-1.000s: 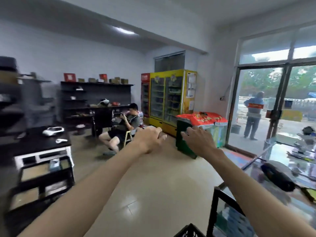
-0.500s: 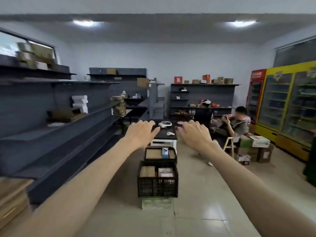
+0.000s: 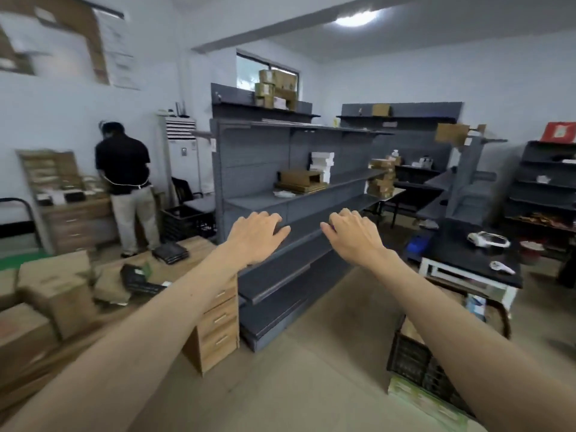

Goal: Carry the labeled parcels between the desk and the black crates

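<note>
Both arms reach forward, palms down: left grip (image 3: 256, 235) and right grip (image 3: 355, 233) loosely spread, holding nothing. Parcels (image 3: 59, 288), blurred, seem piled on the wooden tabletop (image 3: 215, 322) at left; black crate (image 3: 414, 360) lower right.

A stockroom or parcel depot: grey metal shelving (image 3: 299, 194) holds cardboard boxes (image 3: 276, 87), more cartons (image 3: 56, 285) crowd a wooden desk (image 3: 215, 319), and a black crate (image 3: 417, 360) sits on the floor.
</note>
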### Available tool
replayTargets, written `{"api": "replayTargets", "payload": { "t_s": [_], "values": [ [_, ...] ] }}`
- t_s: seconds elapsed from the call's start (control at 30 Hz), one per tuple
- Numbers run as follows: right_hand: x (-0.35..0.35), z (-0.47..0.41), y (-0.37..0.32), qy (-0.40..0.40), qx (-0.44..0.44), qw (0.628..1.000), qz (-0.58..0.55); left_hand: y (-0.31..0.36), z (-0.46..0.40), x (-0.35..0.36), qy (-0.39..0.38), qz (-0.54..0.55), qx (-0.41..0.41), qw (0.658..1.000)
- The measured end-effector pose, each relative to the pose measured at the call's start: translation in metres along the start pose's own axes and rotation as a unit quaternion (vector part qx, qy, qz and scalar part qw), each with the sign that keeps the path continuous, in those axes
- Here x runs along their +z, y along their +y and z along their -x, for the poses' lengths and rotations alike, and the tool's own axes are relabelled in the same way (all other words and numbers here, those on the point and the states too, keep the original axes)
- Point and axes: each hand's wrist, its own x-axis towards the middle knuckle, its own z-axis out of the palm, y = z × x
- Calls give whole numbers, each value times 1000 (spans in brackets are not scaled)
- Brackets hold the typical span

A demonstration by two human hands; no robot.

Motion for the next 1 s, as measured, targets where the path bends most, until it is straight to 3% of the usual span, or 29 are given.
{"api": "replayTargets", "payload": {
  "t_s": [0.33, 0.57, 1.0],
  "values": [
    [77, -137, -110, -8, -184, 979, -86, -137, -5, -15, -13, -91, -186, 978],
    [127, -214, -162, 11, -268, 952, -145, -190, -25, -13, 17, -131, -295, 946],
    [211, -294, -226, -22, -334, 920, -202, -266, -74, 26, 16, -161, -368, 916]
  ]
}}
